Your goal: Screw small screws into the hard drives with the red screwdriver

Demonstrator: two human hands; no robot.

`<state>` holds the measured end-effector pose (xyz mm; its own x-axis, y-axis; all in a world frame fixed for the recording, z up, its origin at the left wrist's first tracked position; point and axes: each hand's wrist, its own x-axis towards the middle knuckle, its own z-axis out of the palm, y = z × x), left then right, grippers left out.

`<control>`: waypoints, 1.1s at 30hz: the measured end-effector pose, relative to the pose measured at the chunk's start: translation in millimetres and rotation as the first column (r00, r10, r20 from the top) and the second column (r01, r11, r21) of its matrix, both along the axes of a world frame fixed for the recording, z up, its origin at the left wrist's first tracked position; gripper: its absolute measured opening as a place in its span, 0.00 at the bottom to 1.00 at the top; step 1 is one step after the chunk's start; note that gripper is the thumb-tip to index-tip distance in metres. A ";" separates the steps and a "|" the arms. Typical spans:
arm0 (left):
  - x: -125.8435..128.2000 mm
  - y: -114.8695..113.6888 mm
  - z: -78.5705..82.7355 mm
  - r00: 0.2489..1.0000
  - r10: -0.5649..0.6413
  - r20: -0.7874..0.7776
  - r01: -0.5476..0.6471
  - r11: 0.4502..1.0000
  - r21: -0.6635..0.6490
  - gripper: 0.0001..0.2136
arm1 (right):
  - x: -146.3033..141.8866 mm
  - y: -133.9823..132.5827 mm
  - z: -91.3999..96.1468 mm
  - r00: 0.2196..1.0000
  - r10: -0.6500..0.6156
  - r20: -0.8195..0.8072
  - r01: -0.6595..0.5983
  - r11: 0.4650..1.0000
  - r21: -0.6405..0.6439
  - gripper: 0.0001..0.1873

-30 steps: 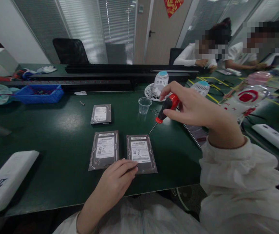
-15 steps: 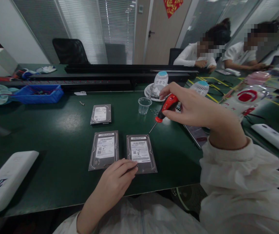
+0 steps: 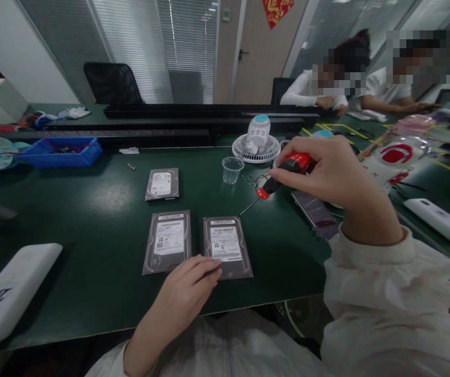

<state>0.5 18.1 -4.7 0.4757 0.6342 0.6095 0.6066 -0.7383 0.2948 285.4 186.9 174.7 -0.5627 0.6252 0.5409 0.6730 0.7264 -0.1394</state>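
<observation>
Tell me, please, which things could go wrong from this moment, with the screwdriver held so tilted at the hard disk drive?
1. The screwdriver leans well over at the far right corner of the hard disk drive, so its tip might slip.
2. The left hand is at the near left part, so the drive could perhaps twist.
3. Small loose parts, probably screws, lie beside the clear plastic cup; a careless brush might scatter them.

The screwdriver (image 3: 275,184) is red and black. The hard drives (image 3: 236,269) are grey with white labels (image 3: 225,243). The surface (image 3: 91,285) is dark green, the basket (image 3: 52,160) blue, the fan (image 3: 259,131) white and light blue, the wall hanging (image 3: 276,11) red with gold figures.
</observation>
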 end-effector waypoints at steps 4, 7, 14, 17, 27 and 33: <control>0.0 -0.1 -0.3 1.000 0.003 -0.005 -0.003 1.000 0.004 0.11 | 11.3 -10.6 -13.9 0.961 -0.105 -0.255 0.128 0.989 0.078 0.12; 0.2 0.0 0.5 1.000 0.006 -0.006 -0.006 1.000 0.013 0.11 | 17.2 -22.8 -38.6 0.881 -0.271 -0.388 0.320 0.945 0.066 0.16; 0.1 -0.7 1.5 1.000 0.007 -0.013 -0.006 1.000 0.003 0.11 | 19.4 -70.3 -119.5 0.810 -0.460 -0.364 0.412 0.888 -0.204 0.13; -0.1 -0.5 1.3 1.000 0.005 -0.011 -0.005 1.000 0.000 0.11 | 17.1 -88.3 -144.6 0.828 -0.480 -0.289 0.429 0.875 -0.223 0.11; 0.5 -0.3 3.0 1.000 0.007 -0.021 -0.007 1.000 -0.002 0.10 | 3.7 -101.3 -168.9 0.815 -0.576 0.058 0.577 0.800 -0.165 0.11; 0.4 0.4 2.1 1.000 0.013 -0.022 -0.013 1.000 0.005 0.10 | 15.7 -76.3 -127.1 0.874 -0.473 0.113 0.486 0.850 -0.201 0.15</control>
<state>0.9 18.5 -2.6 0.4803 0.6379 0.6019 0.6227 -0.7314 0.2782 301.1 110.6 47.7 -0.1881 0.9227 0.3366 0.9415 0.2670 -0.2056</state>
